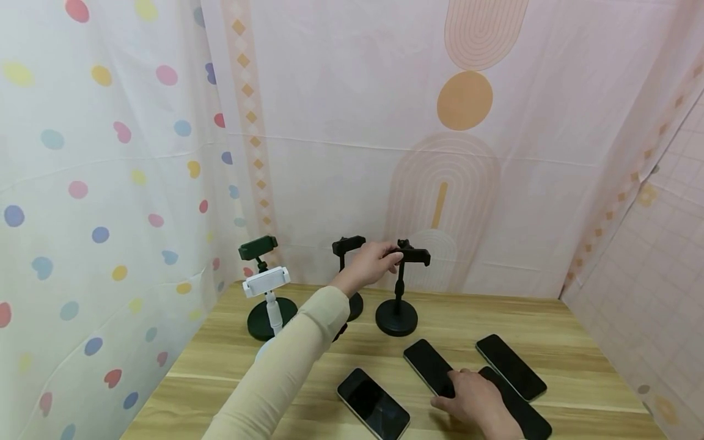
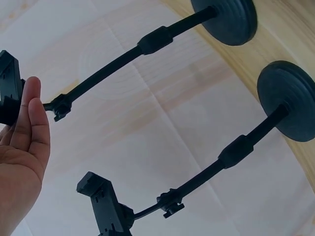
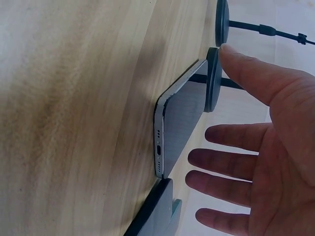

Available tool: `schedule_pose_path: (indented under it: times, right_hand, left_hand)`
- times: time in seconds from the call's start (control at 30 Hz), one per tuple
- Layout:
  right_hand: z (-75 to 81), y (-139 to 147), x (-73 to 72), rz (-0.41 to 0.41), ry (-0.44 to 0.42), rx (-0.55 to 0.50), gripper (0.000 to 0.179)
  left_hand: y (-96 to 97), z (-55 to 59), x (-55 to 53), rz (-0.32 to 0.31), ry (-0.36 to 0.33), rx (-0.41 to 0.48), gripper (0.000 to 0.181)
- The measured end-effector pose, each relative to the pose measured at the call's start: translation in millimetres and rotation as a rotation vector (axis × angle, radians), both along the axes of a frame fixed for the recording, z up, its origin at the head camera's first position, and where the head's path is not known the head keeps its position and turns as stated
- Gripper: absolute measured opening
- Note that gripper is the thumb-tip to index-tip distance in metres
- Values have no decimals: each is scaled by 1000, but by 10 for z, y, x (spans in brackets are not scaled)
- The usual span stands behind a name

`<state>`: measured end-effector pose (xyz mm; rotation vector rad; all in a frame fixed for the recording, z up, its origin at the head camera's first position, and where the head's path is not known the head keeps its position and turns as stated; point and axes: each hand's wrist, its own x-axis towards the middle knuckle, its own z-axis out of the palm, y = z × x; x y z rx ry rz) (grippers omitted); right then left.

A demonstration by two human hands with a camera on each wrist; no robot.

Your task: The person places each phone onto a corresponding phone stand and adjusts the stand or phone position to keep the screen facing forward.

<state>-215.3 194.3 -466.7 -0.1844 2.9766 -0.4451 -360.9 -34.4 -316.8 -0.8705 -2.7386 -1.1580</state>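
Note:
My left hand (image 1: 370, 264) grips the clamp head of a black phone stand (image 1: 397, 318) at the back of the table. In the left wrist view its fingers (image 2: 37, 118) lie against the black clamp (image 2: 9, 88), and the thumb is hidden. My right hand (image 1: 477, 400) hovers over a dark-screened phone (image 1: 425, 360) with fingers spread. The right wrist view shows that phone (image 3: 182, 115) lying flat, apart from the fingers. Two more phones lie to the right, one (image 1: 511, 366) behind the other (image 1: 525, 415). Another phone (image 1: 374, 403) lies nearer the front.
A second black phone stand (image 1: 356, 307) is partly hidden behind my left forearm. To the left stand a white phone stand (image 1: 266, 281) and a dark green one (image 1: 258, 247). Patterned curtains (image 1: 330, 183) hang behind the wooden table (image 1: 451, 315) and along its sides.

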Motion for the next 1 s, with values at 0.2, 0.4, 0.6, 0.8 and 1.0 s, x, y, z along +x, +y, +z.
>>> schedule_pose_path:
  times: [0.2, 0.4, 0.6, 0.8, 1.0]
  right_hand:
    - [-2, 0, 3, -1, -18, 3, 69]
    - [15, -8, 2, -14, -31, -7, 68]
    - [-3, -19, 6, -4, 10, -6, 68]
    - [-22, -36, -23, 9, 95, 1, 70]
    - [-52, -52, -83, 1, 127, 23, 69]
  left_hand:
    - [-15, 82, 2, -12, -72, 43, 30]
    - [-19, 129, -29, -11, -130, 80, 29]
    - [12, 141, -5, 12, -170, 122, 29]
    - [32, 105, 13, 45, -164, 150, 29]
    - [22, 83, 16, 34, -168, 152, 32]
